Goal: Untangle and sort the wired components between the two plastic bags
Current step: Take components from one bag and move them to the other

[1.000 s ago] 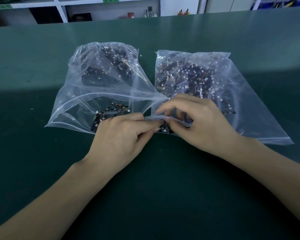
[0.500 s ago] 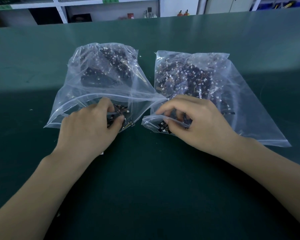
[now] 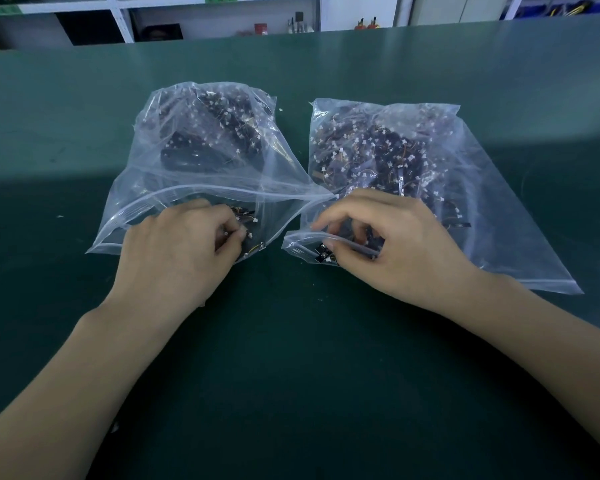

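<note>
Head view. Two clear plastic bags lie side by side on a green table (image 3: 291, 375), each with a mass of small dark wired parts and white connectors. No brand, label or writing is readable on bags or parts; green tags on the far shelf (image 3: 219, 8) are illegible. The left hand (image 3: 177, 258) sits in the mouth of the left bag (image 3: 194, 168), fingers curled round a few wired parts (image 3: 246, 230). The right hand (image 3: 392, 244) pinches the open lip of the right bag (image 3: 482, 188) over the parts there. A second ago the left hand met the right hand at the right bag's mouth; it has since moved to the left bag.
</note>
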